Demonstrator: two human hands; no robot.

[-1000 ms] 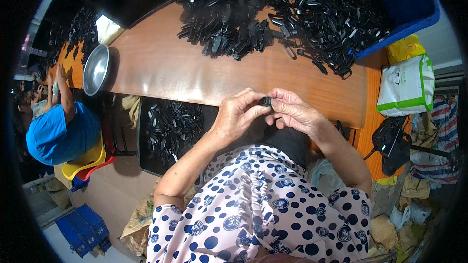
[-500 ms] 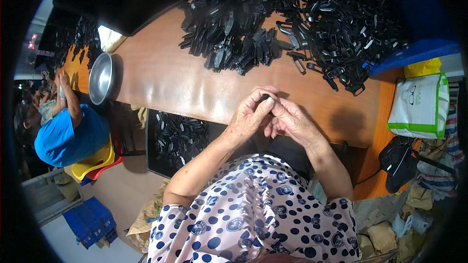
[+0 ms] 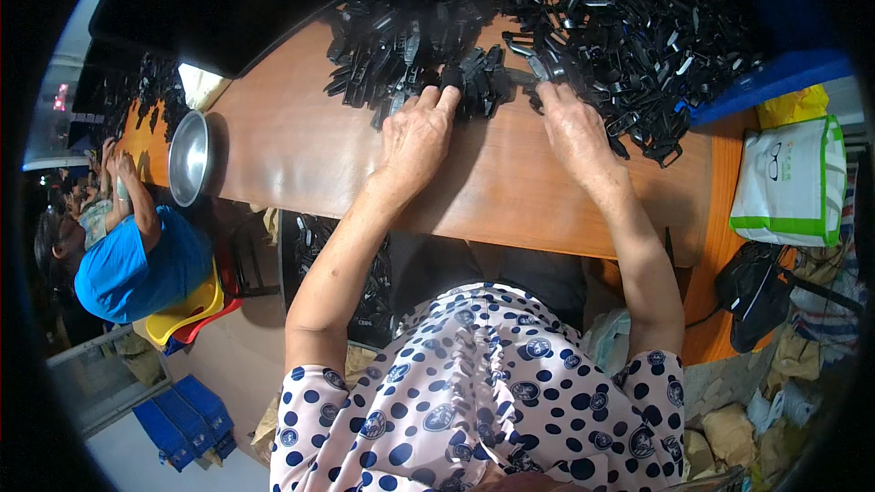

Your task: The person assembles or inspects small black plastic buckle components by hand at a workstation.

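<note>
My left hand (image 3: 419, 132) reaches to the near edge of a pile of flat black plastic pieces (image 3: 365, 59). Its fingers are curled together among them, and whatever they grip is hidden. To its right, my right hand (image 3: 576, 132) has its bent fingertips at the near left edge of a second pile, made of black plastic buckle-like parts (image 3: 647, 64), some with open frames. What lies under those fingertips is hidden too. Both piles rest on the brown wooden table (image 3: 319, 146).
A metal bowl (image 3: 190, 159) stands at the table's left. Below the table edge, a black bin (image 3: 374, 310) holds more black parts. A white and green bag (image 3: 788, 180) is at the right, beside a blue panel (image 3: 775, 87). A person in blue (image 3: 141, 264) sits at the far left.
My hands were together above the table's near edge, with a small black piece between the fingers. Now they are apart and farther forward, each at a pile.
</note>
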